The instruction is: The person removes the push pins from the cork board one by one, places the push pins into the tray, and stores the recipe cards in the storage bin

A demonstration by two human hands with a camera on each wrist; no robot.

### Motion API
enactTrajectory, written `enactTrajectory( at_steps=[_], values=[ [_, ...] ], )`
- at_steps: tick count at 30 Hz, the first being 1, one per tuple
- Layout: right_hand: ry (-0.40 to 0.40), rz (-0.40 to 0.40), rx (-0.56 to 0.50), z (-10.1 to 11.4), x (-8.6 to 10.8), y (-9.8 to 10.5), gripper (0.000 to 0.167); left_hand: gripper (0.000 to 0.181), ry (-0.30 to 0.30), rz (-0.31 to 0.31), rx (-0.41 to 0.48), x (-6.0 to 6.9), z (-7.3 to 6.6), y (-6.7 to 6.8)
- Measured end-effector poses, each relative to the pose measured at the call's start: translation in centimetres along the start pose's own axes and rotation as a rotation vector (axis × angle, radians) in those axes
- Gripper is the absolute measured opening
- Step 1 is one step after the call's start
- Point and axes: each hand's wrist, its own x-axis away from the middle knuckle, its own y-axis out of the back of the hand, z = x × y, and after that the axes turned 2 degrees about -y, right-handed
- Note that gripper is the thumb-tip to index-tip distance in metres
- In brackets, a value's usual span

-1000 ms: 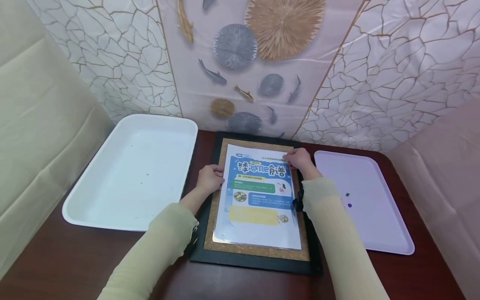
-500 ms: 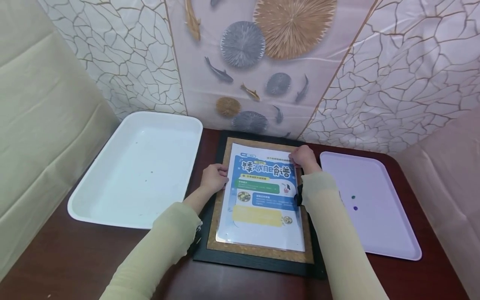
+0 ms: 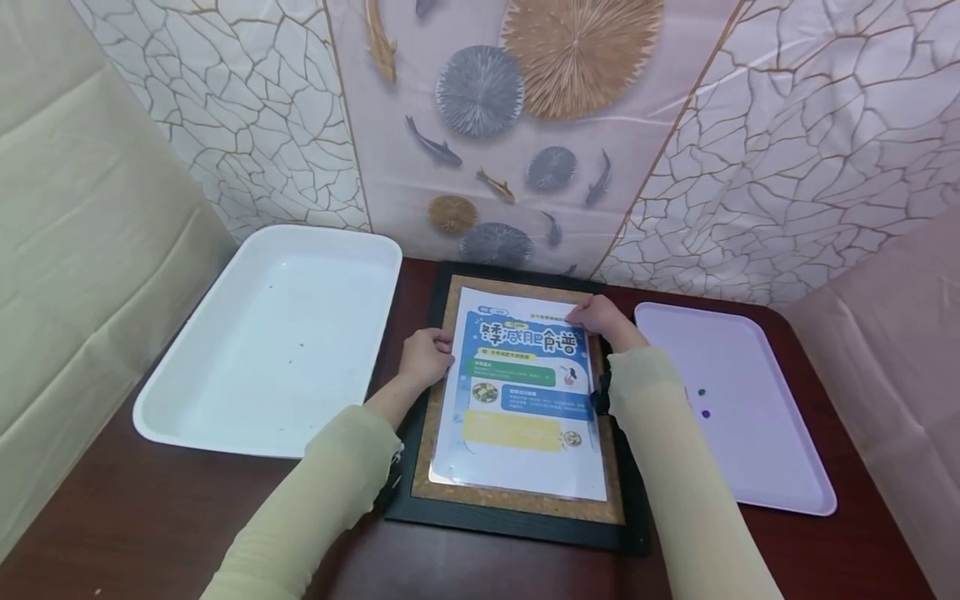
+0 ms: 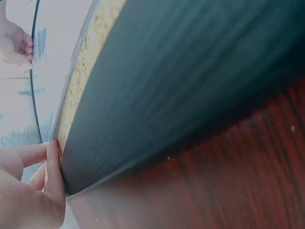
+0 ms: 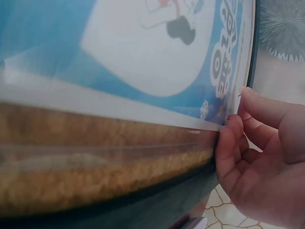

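Observation:
A printed laminated sheet (image 3: 517,467) lies on a cork board (image 3: 480,502) in a black frame (image 3: 510,533). At the sheet's left edge, my left hand (image 3: 425,358) pinches the margin between thumb and fingers; the left wrist view shows fingertips (image 4: 53,149) against that edge. My right hand (image 3: 606,321) is at the upper right corner, its thumb and forefinger pinched together. In the right wrist view, a thin dark tip, like a pushpin's (image 5: 239,95), shows at those fingertips; the rest is hidden. Other right fingers (image 5: 231,131) touch the sheet's edge.
A large white tray (image 3: 153,421) with a few dark specks stands on the left of the dark red table (image 3: 315,533). On the right, a lilac tray (image 3: 780,467) holds a tiny green piece (image 3: 702,392) and a purple piece (image 3: 706,413). Patterned cloth hangs behind.
The right fingers have shifted slightly left over the sheet's upper right corner. My left hand stays at the left edge, and the head view has moved a little.

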Motion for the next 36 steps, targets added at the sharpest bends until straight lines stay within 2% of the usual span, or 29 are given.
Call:
enactTrajectory(
  at_steps=[11,18,26,31,36],
  values=[
    [0.024,0.064,-0.155,-0.9,2.6,0.4,0.032,0.036,0.006,0.011,-0.02,0.0,0.2,0.0],
    [0.104,0.134,-0.23,-2.3,5.0,1.2,0.035,0.037,0.006,0.013,-0.013,0.0,0.2,0.4],
    [0.125,0.139,-0.236,-4.5,7.3,1.7,0.037,0.039,0.025,0.022,0.026,-0.2,0.2,0.0],
    [0.17,0.146,-0.234,-6.1,8.7,2.5,0.037,0.046,0.046,0.07,0.035,-0.1,-0.3,0.2],
    [0.177,0.141,-0.206,-7.0,10.2,3.2,0.037,0.038,0.031,0.129,-0.01,0.3,-1.1,0.6]
  ],
)
